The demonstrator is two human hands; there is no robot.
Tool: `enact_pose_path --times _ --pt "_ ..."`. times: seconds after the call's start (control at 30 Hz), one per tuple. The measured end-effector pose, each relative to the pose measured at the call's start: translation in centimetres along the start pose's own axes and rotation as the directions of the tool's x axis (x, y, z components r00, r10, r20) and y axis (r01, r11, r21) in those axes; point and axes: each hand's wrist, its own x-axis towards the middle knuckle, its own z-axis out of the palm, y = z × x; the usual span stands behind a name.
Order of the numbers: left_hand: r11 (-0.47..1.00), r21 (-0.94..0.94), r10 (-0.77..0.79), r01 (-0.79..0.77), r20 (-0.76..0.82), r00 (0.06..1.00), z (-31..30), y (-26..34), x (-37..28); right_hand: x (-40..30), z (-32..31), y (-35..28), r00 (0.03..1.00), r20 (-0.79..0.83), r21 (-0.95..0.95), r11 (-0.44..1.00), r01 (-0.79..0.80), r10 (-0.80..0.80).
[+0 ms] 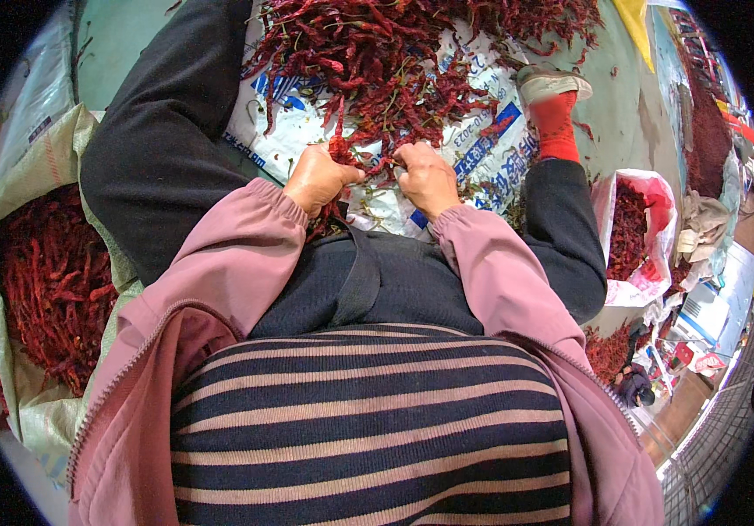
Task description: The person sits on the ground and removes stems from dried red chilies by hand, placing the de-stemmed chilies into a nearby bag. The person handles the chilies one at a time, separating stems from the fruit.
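Observation:
My left hand (323,179) is closed around a few dried red chili peppers (340,146), which stick out above the thumb and forefinger. Close beside it, my right hand (428,179) has thumb and fingers pinched together at the end of a thin dried chili (383,162) lying between the hands. Beyond both hands spreads a large heap of dried red chilies (363,52), some with pale stems. Under the heap lies a white woven plastic sack (495,148) with blue printing. Loose stems and bits (377,197) are scattered below my fingers.
An open woven sack (25,197) full of dried chilies (55,283) stands at the left. At the right is a white and pink bag (659,256) with chilies inside. My bent legs flank the heap, the right shoe (557,82) beside it. More chilies (607,352) lie at the lower right.

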Motion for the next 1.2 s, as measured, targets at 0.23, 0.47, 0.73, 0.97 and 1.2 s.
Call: enact_pose_path --times 0.23,0.47,0.73,0.97,1.2 --pt "0.995 0.066 0.076 -0.075 -0.024 0.997 -0.6 -1.2 1.0 0.3 0.2 0.9 0.996 -0.032 0.111 0.99 0.089 -0.086" --pt "0.991 0.062 0.107 -0.117 0.149 0.983 0.0 -1.2 0.7 0.1 -1.4 -1.6 0.959 -0.044 0.213 0.935 0.283 -0.28" --pt "0.916 0.31 0.162 -0.254 0.292 0.943 -0.7 -1.8 0.8 -0.4 -3.0 -3.1 0.955 0.056 0.267 0.926 0.267 -0.292" --pt "0.987 0.061 0.117 -0.151 0.382 0.917 -0.5 1.4 -2.0 -0.1 -1.1 -1.3 0.989 0.145 0.035 0.999 0.034 -0.039" --pt "0.941 -0.241 0.219 -0.237 -0.101 0.97 -3.8 3.5 -3.1 -1.5 -0.6 -1.3 0.926 0.325 0.074 0.982 0.174 -0.189"
